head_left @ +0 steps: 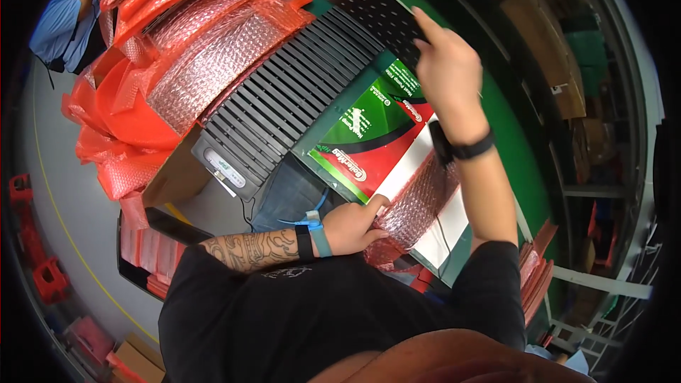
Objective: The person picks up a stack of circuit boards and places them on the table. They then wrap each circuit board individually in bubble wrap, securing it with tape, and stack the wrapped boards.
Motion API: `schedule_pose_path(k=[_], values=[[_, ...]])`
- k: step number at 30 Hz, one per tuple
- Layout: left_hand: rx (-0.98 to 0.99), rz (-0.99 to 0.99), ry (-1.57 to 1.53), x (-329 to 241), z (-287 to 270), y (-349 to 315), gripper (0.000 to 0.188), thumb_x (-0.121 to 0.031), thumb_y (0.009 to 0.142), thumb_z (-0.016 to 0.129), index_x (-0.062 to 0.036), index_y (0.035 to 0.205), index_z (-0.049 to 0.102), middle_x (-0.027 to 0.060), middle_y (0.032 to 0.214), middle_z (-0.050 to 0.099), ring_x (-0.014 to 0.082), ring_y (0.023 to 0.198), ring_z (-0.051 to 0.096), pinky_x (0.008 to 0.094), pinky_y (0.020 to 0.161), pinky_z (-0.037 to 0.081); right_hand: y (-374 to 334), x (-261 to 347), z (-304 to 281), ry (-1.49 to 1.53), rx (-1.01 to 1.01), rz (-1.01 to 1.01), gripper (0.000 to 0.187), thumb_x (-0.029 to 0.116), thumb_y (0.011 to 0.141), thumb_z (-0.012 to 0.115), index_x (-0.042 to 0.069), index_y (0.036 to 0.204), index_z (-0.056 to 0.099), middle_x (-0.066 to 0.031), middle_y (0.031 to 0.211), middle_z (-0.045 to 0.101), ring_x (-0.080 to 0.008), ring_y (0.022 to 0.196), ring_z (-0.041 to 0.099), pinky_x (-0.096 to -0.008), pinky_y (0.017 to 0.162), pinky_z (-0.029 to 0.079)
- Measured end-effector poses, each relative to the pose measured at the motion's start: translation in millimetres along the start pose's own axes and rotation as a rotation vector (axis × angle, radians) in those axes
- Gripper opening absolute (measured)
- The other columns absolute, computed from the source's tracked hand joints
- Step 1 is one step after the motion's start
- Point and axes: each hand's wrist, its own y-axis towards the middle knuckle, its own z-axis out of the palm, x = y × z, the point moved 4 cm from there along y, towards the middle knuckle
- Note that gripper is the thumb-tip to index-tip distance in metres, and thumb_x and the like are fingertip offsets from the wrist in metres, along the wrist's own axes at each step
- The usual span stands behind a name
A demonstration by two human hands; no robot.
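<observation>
A flat green, red and white printed box (372, 128) lies on the work surface in front of me. My left hand (347, 227) is at its near edge, thumb on the white side and fingers closed on the corner of a red-tinted bubble-wrap bag (418, 202). Above the box's far right side is my right hand (450, 67), slightly blurred, its index finger stretched out and nothing visible in it. Its fingertip is over a black panel with pale dots (372, 7). A dark strap or device hangs at the right wrist.
A black slatted roller conveyor (284, 92) runs beside the box, with a small control panel (223, 167) at its near end. Red bubble-wrap bags (213, 50) pile up to the left. A person in blue (60, 25) stands far left. Shelving (546, 50) lines the right.
</observation>
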Motion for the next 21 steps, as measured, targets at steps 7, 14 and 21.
schedule_pose_path(k=[7, 14, 21], values=[[0.053, -0.063, 0.057, -1, -2, 0, 0.050, -0.027, 0.089, 0.071, -0.0072, 0.124, 0.042, 0.0189, 0.062, 0.061, 0.0417, 0.066, 0.065, 0.0511, 0.058, 0.048, 28, -21, 88, -0.134, -0.023, -0.003, 0.047, 0.001, 0.082, 0.066, 0.020, 0.125, 0.069, -0.0089, 0.075, 0.062, -0.0298, 0.072, 0.065, -0.0421, 0.064, 0.054], [0.001, -0.027, 0.011, 3, -1, -2, 0.049, -0.025, 0.089, 0.071, -0.0086, 0.125, 0.042, 0.0180, 0.059, 0.058, 0.0413, 0.061, 0.063, 0.0499, 0.054, 0.046, 31, -21, 106, -0.086, -0.033, -0.052, 0.048, 0.000, 0.081, 0.065, 0.020, 0.125, 0.069, -0.0100, 0.076, 0.062, -0.0308, 0.071, 0.065, -0.0434, 0.064, 0.054], [0.019, -0.010, 0.037, 0, 0, -2, 0.048, -0.024, 0.089, 0.071, -0.0087, 0.126, 0.044, 0.0177, 0.058, 0.058, 0.0408, 0.060, 0.063, 0.0490, 0.052, 0.046, 30, -34, 106, -0.152, -0.142, -0.149, 0.038, 0.002, 0.085, 0.065, 0.012, 0.121, 0.070, -0.0122, 0.077, 0.064, -0.0312, 0.073, 0.066, -0.0410, 0.069, 0.054]])
